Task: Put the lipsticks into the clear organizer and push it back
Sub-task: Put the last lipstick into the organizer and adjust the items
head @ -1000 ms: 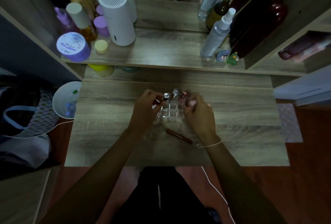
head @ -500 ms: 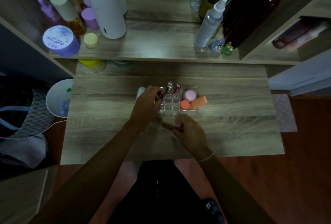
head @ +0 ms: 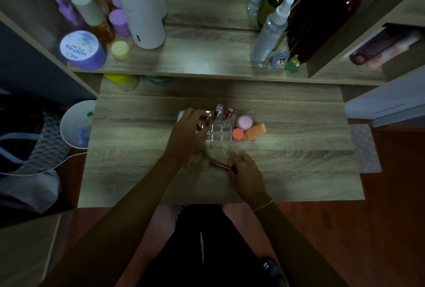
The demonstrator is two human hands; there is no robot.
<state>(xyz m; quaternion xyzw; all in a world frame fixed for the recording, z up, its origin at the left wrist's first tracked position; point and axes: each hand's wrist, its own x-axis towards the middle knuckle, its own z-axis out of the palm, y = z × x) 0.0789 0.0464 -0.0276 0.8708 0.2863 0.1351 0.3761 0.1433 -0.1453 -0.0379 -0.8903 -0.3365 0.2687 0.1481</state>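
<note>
The clear organizer (head: pixel 222 134) sits mid-table, its grid of cells partly filled. Two lipsticks stand in its back row: a silver-capped one (head: pixel 218 110) and a red one (head: pixel 229 114). A pink round jar (head: pixel 245 122), a coral round piece (head: pixel 238 134) and an orange sponge (head: pixel 255 131) fill its right side. My left hand (head: pixel 187 132) rests on the organizer's left end, fingers curled on a silvery lipstick there. My right hand (head: pixel 247 173) lies nearer the front edge, fingers pinching the end of a dark red lipstick (head: pixel 219 164) that lies flat on the table.
A raised shelf behind holds a white cylinder device (head: pixel 139 11), a purple jar (head: pixel 80 50), several bottles and a spray bottle (head: pixel 270 31). A mirror stands behind it. A white bowl (head: pixel 73 126) sits off the table's left edge. Small figurines (head: pixel 285 61) stand at the shelf's right.
My right hand left the organizer's right side, uncovering the pink jar and sponge, and came down toward the front onto the dark red lipstick. My left hand stayed at the organizer.
</note>
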